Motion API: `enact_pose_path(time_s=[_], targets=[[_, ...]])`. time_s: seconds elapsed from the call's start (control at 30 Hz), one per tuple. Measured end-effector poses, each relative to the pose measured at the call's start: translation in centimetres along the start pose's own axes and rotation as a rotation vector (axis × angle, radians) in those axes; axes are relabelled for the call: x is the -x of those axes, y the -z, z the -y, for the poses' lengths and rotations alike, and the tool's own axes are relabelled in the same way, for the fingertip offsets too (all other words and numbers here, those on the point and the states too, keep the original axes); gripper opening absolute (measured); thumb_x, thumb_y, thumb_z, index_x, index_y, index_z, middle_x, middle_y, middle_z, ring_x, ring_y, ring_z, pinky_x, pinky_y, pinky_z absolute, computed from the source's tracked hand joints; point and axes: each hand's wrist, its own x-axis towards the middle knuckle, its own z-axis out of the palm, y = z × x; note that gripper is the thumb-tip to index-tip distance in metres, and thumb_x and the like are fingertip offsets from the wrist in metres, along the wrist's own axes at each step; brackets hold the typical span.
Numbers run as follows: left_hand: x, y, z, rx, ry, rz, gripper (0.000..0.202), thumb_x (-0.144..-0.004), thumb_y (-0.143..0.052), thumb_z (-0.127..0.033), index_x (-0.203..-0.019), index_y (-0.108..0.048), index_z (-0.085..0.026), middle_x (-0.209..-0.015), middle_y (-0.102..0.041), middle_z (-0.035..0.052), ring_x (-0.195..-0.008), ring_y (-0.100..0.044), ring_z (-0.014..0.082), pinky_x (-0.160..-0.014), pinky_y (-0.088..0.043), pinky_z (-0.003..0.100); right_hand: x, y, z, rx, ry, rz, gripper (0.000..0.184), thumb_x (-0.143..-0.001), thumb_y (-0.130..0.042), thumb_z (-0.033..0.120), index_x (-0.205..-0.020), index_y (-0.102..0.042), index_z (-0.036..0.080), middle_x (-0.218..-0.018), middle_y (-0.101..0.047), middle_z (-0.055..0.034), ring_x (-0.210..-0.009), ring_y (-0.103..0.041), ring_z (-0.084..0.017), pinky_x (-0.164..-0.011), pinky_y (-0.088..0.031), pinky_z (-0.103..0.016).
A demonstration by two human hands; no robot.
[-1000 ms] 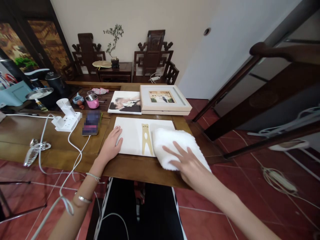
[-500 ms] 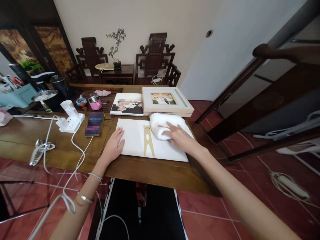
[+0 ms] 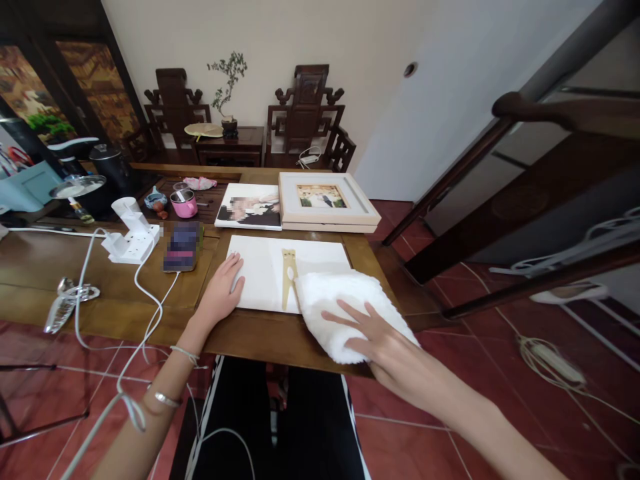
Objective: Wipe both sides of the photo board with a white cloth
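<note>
My left hand (image 3: 223, 288) lies flat on the left edge of a white rectangular board (image 3: 257, 273), fingers stretched out and holding nothing. A flat tan forked shape (image 3: 289, 263) shows near the middle of the board; its lower right part is covered. Whether it is a loose piece or printed, I cannot tell. My right hand (image 3: 375, 340) rests on a fluffy white cloth (image 3: 345, 300), fingers spread over the top and thumb at its near side. The cloth covers the board's lower right corner and hangs over the table's front edge.
Behind the board lie a photo panel (image 3: 250, 207) and a framed picture in a pale box-like frame (image 3: 330, 217). To the left are a phone (image 3: 183, 247), a white power strip (image 3: 133, 243), a pink cup (image 3: 184, 205), a clear hair claw (image 3: 65, 307) and trailing cables.
My right hand has drawn the white cloth toward me to the front right edge of the board, baring its back right part. My left hand stays on the board's left edge.
</note>
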Motion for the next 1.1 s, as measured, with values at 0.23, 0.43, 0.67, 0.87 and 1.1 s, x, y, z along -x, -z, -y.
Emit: enact_pose_path(time_s=[0.23,0.43,0.67,0.87,1.1], targets=[[0.0,-0.1,0.2,0.011,-0.003,-0.010,0.044,-0.092,-0.040,-0.028,-0.132,-0.049,-0.013,-0.144,-0.045,0.0141,-0.138,-0.035,0.0253,-0.115,-0.028,0.048,-4.3,-0.7,-3.6,-0.068,-0.091,-0.063,0.058,-0.057,-0.034,-0.006,-0.100,-0.062,0.020,-0.151,-0.035,-0.0065,-0.142,-0.017,-0.029,-0.109,-0.020,-0.066],[0.0,0.0,0.0,0.018,0.008,-0.001,0.045,-0.091,-0.041,-0.028,-0.132,-0.050,-0.010,-0.144,-0.044,0.0158,-0.138,-0.034,0.0253,-0.115,-0.027,0.047,-11.0,-1.8,-7.4,-0.004,-0.160,-0.115,0.058,-0.063,-0.034,-0.006,-0.112,-0.054,0.017,-0.148,-0.038,-0.0154,-0.141,-0.019,-0.033,-0.103,-0.020,-0.072],[-0.1,0.0,0.0,0.019,0.005,0.000,0.045,-0.091,-0.041,-0.027,-0.131,-0.050,-0.010,-0.143,-0.045,0.0167,-0.138,-0.035,0.0258,-0.115,-0.028,0.047,-7.9,-1.3,-4.7,0.046,-0.070,-0.083,0.056,-0.062,-0.033,-0.007,-0.107,-0.057,0.014,-0.143,-0.044,-0.0177,-0.139,-0.026,-0.030,-0.111,-0.022,-0.062],[-0.1,0.1,-0.1,0.014,0.004,0.000,0.044,-0.092,-0.040,-0.028,-0.131,-0.051,-0.010,-0.143,-0.045,0.0160,-0.138,-0.035,0.0256,-0.115,-0.028,0.045,-1.6,-0.2,0.0,-0.039,-0.001,-0.032,0.053,-0.056,-0.033,-0.006,-0.092,-0.062,0.020,-0.145,-0.044,-0.0053,-0.141,-0.023,-0.024,-0.116,-0.018,-0.056],[-0.1,-0.1,0.1,0.010,-0.002,-0.006,0.045,-0.091,-0.041,-0.027,-0.131,-0.050,-0.010,-0.143,-0.045,0.0163,-0.138,-0.035,0.0260,-0.115,-0.028,0.047,-3.6,0.5,-3.7,-0.083,-0.001,-0.036,0.057,-0.055,-0.033,-0.004,-0.097,-0.063,0.021,-0.142,-0.048,-0.0028,-0.138,-0.031,-0.024,-0.116,-0.022,-0.053]])
